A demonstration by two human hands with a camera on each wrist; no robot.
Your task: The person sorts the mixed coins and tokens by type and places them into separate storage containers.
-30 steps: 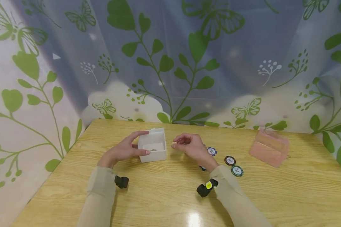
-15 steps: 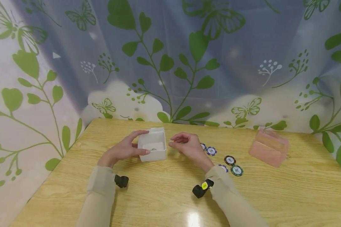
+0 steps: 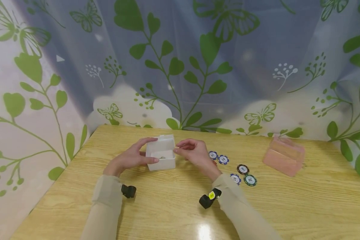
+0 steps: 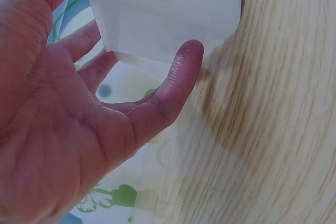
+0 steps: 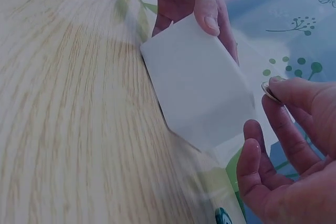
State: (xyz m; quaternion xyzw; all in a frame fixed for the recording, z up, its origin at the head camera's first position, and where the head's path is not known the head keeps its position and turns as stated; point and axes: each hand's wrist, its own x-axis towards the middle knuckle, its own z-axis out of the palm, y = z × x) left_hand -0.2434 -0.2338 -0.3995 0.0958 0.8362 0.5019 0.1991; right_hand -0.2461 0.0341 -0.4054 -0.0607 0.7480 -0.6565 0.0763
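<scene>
A small white box (image 3: 165, 163) with its top open stands on the table, and a small patterned piece (image 3: 162, 157) lies inside it. My left hand (image 3: 132, 156) holds the box from the left, thumb over the front rim and fingers at the back. Between thumb and index finger, my right hand (image 3: 193, 153) pinches a thin, coin-like disc (image 5: 270, 92) at the box's right rim. In the right wrist view the other fingers of that hand are loosely bent beside the box wall. The left wrist view shows the fingers along the box's side.
Right of my right hand lie several poker chips: blue ones (image 3: 223, 159), a black one (image 3: 243, 169), a green one (image 3: 250, 180) and a partly hidden red one (image 3: 215, 163). A pink translucent case (image 3: 283, 157) lies farther right on the wooden table (image 3: 168, 210). A leaf-patterned curtain (image 3: 180, 66) hangs behind.
My right hand has moved left to the box's rim with the pinched disc, uncovering more blue chips and part of a red one. My left hand and the box have stayed put.
</scene>
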